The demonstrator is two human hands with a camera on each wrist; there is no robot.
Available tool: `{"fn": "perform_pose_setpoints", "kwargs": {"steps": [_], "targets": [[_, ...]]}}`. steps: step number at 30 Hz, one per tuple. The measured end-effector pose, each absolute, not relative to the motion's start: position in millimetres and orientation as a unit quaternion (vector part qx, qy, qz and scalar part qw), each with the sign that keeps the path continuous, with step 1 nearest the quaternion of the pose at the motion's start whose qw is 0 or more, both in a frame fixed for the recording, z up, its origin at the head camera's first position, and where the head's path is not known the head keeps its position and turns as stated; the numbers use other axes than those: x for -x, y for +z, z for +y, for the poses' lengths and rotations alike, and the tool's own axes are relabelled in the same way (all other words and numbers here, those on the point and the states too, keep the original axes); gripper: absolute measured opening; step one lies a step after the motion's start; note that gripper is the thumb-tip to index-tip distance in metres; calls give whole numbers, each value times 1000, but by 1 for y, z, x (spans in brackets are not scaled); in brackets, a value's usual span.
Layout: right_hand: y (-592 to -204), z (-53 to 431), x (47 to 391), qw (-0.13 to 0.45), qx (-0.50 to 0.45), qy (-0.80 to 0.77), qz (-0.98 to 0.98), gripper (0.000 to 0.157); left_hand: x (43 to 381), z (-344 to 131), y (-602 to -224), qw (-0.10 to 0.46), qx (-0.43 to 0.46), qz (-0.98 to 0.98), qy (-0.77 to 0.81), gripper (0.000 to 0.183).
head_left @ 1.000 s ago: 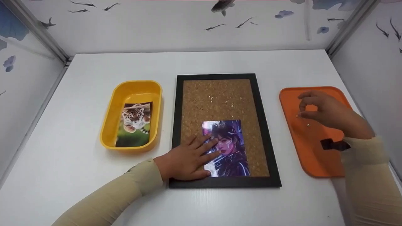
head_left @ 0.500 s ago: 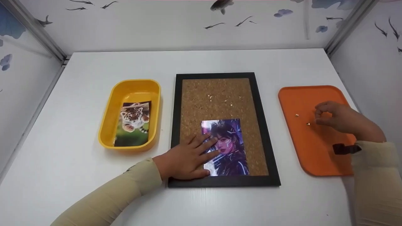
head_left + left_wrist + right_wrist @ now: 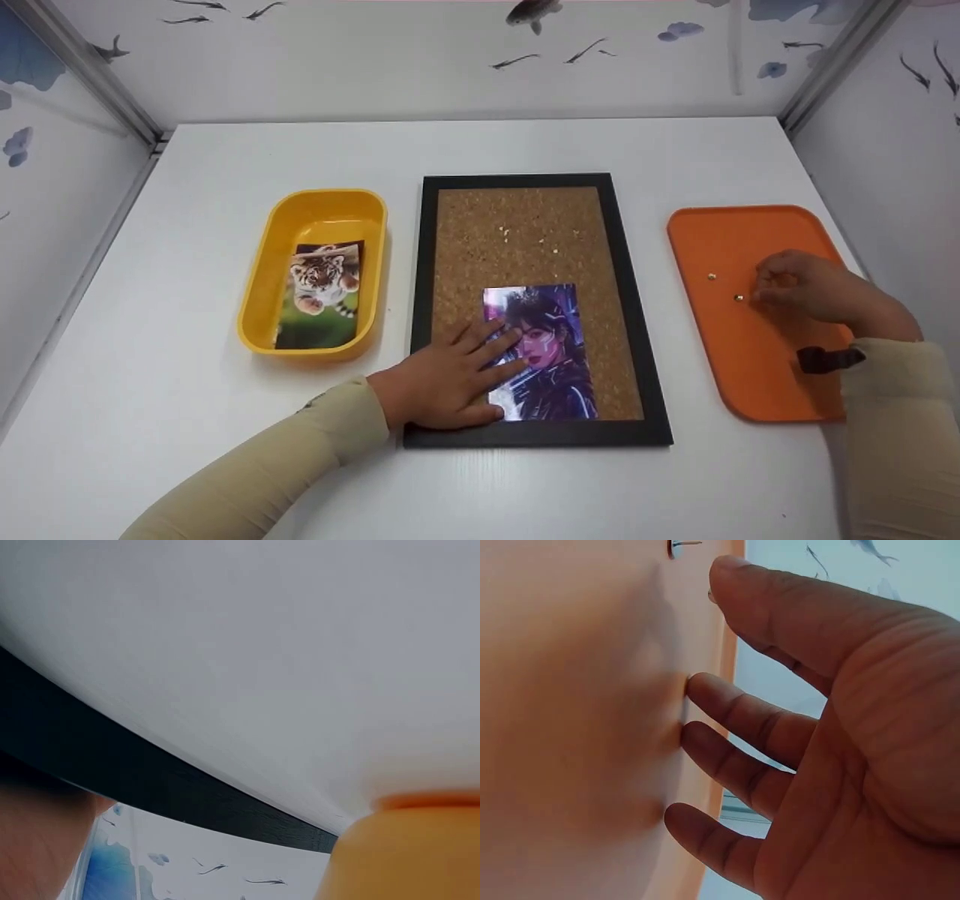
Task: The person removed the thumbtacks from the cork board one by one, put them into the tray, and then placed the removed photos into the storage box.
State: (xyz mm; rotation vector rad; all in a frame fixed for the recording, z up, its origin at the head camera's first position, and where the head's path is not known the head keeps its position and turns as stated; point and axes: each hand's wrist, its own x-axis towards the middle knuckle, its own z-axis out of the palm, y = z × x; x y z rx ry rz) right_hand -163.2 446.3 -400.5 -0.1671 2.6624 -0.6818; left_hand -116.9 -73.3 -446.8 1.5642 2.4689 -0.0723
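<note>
A black-framed cork board [image 3: 517,262] lies on the table. On its lower part is a purple picture card [image 3: 555,360] of a person. My left hand [image 3: 450,379] rests on the card's left side, fingers spread; its wrist view mostly shows the frame's edge. My right hand [image 3: 802,289] is over the orange tray [image 3: 720,232]. Its thumb and hidden index finger close at a small shiny bit, apparently a thumbtack [image 3: 711,595], while the other fingertips touch or nearly touch the tray. Another tack [image 3: 676,548] lies pin up. Two tacks [image 3: 739,298] show left of the hand.
A yellow bin [image 3: 380,247] stands left of the board, with a tiger picture card [image 3: 319,300] inside. Several pale marks dot the cork's upper half. White printed panels [image 3: 375,75] wall in the table's back and sides.
My right hand has moved right and toward me across the tray, away from the far tack, then its fingers have dipped lower. The left hand stays on the card.
</note>
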Motion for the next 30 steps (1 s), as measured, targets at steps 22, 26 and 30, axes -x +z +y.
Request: {"fn": "perform_pose_setpoints", "kwargs": {"steps": [22, 26, 30], "targets": [[-410, 446, 161, 166, 84, -256, 949, 14, 116, -74, -447, 85, -539, 837, -31, 69], [-411, 444, 161, 164, 81, -258, 949, 14, 116, -74, -447, 89, -536, 839, -25, 70], [-413, 445, 161, 171, 73, -259, 948, 14, 116, -74, -447, 91, -536, 839, -20, 69]]}}
